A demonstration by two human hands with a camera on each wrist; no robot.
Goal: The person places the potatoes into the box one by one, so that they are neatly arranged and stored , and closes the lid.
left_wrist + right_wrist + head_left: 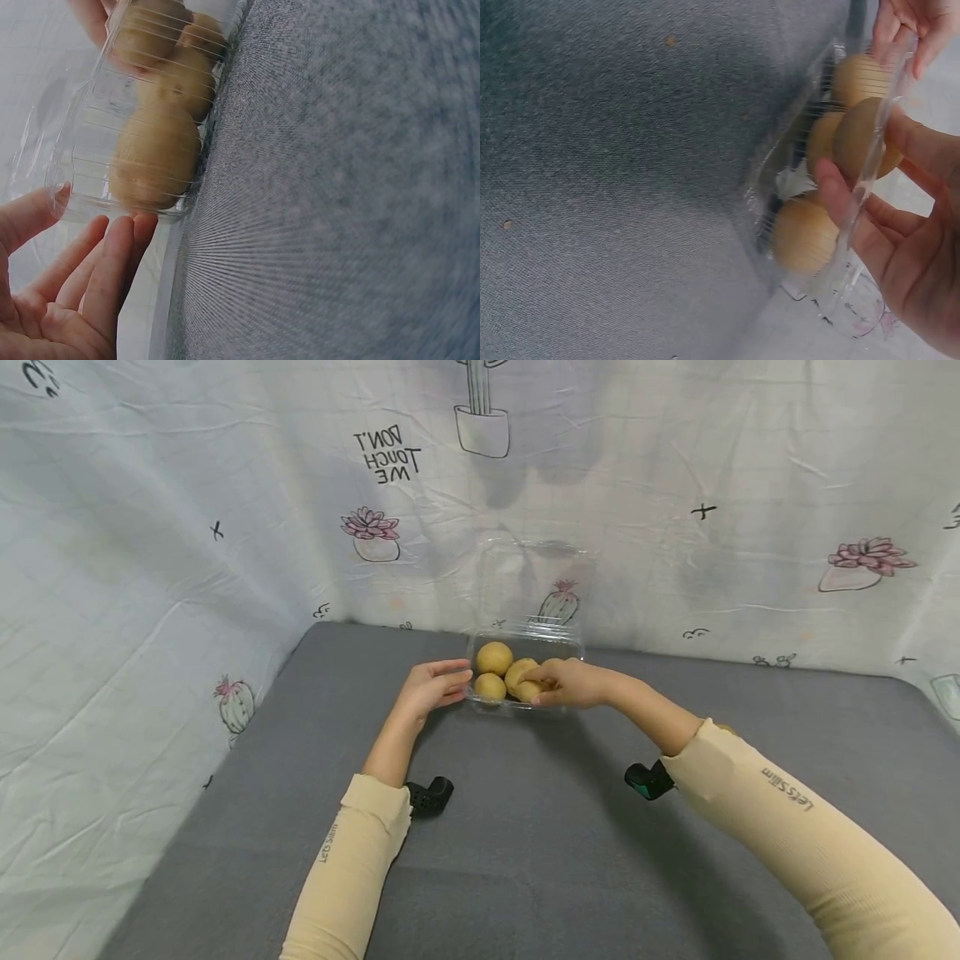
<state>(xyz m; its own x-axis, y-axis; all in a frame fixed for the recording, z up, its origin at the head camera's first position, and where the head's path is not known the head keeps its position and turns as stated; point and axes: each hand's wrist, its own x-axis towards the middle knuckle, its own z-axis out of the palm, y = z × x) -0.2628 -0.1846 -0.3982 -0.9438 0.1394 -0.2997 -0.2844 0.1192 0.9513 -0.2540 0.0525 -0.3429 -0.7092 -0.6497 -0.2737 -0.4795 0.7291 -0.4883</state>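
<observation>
A clear plastic clamshell box [517, 703] stands near the back edge of the table, its transparent lid [517, 577] raised behind it. Several round, yellow-brown fruits [494, 658] lie inside. My right hand [572, 683] reaches over the front rim and grips one fruit [861, 139] between thumb and fingers, within the box. At the box's left end is my left hand [432, 687], fingers extended, fingertips [120, 232] right at the end wall and thumb by the rim.
The grey cloth-covered table [510, 868] spreads in front of the box. Close behind the lid hangs a white curtain [645, 468] printed with plants. Black devices sit at my left wrist [431, 797] and right wrist [649, 781].
</observation>
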